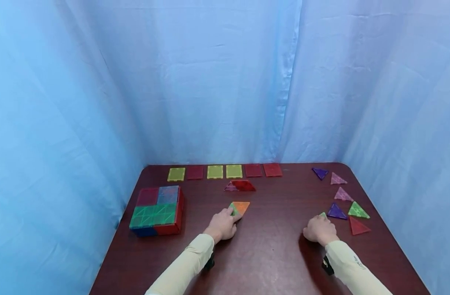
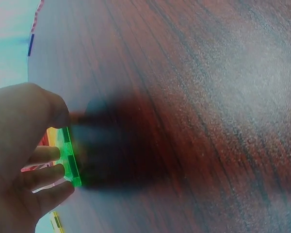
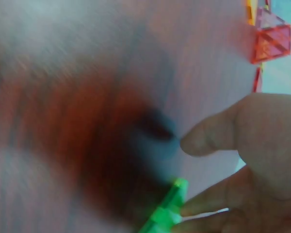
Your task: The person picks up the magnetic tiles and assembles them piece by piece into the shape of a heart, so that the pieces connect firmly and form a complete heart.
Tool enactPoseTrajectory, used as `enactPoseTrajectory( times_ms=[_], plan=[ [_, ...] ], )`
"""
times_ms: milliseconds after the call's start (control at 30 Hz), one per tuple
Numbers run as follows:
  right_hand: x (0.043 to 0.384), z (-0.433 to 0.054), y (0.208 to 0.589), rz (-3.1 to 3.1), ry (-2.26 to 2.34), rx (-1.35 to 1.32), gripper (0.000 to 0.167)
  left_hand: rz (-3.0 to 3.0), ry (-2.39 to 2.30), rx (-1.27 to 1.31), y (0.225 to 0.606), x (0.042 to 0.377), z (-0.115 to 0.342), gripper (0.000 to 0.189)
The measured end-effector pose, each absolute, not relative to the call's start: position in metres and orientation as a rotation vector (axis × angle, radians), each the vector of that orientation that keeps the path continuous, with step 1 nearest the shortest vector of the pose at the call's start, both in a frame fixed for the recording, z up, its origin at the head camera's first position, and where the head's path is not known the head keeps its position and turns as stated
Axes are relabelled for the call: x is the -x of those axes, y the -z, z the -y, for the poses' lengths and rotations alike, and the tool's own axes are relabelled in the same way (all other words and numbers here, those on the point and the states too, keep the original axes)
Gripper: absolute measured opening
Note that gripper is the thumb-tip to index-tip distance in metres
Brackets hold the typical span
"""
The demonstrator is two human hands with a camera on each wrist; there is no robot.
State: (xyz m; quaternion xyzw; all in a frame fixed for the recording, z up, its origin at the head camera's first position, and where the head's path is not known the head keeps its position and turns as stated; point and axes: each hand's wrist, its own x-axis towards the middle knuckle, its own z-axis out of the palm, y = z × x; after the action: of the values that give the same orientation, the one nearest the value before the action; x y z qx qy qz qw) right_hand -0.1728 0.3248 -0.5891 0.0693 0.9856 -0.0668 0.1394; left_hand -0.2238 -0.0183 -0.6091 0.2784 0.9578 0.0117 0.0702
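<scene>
In the middle of the table, my left hand (image 1: 223, 224) holds a green triangular magnetic tile (image 2: 68, 158) between thumb and fingers. An orange triangular tile (image 1: 242, 207) lies against that green tile's side. To the right, my right hand (image 1: 321, 229) is low over the table, its fingers at another green tile (image 3: 166, 208), mostly hidden beneath the hand in the head view. In the right wrist view the thumb stands apart from this tile. Just behind the left hand lie a red tile piece (image 1: 245, 185) and a small pink triangular tile (image 1: 230, 187), side by side.
A block of stacked square tiles (image 1: 155, 215) stands at the left. Yellow square tiles (image 1: 215, 172) and red square tiles (image 1: 272, 170) line the back edge. At the right lie purple (image 1: 337, 211), pink (image 1: 343, 194), green (image 1: 358, 210) and red triangular tiles (image 1: 358, 226). Blue curtains surround the table.
</scene>
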Motion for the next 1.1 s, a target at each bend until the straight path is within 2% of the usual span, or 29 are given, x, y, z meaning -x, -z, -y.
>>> enactPoseTrajectory(
  times_ms=[233,400,733,1100],
  plan=[
    [0.179,-0.294,0.612,-3.054,0.258,0.008,0.059,-2.878,-0.049,-0.848,0.609,0.222,0.02,0.047],
    [0.187,-0.257,0.622,-3.126,0.281,0.152,0.065,-2.88,-0.054,-0.85,0.61,0.222,0.02,0.048],
    [0.212,-0.177,0.637,-3.048,0.499,0.396,0.064,-2.911,-0.042,-0.9,0.611,0.222,0.021,0.048],
    [0.237,-0.175,0.636,-3.006,0.552,0.364,0.072,-2.884,-0.139,-0.886,0.61,0.224,0.026,0.046]
  ],
)
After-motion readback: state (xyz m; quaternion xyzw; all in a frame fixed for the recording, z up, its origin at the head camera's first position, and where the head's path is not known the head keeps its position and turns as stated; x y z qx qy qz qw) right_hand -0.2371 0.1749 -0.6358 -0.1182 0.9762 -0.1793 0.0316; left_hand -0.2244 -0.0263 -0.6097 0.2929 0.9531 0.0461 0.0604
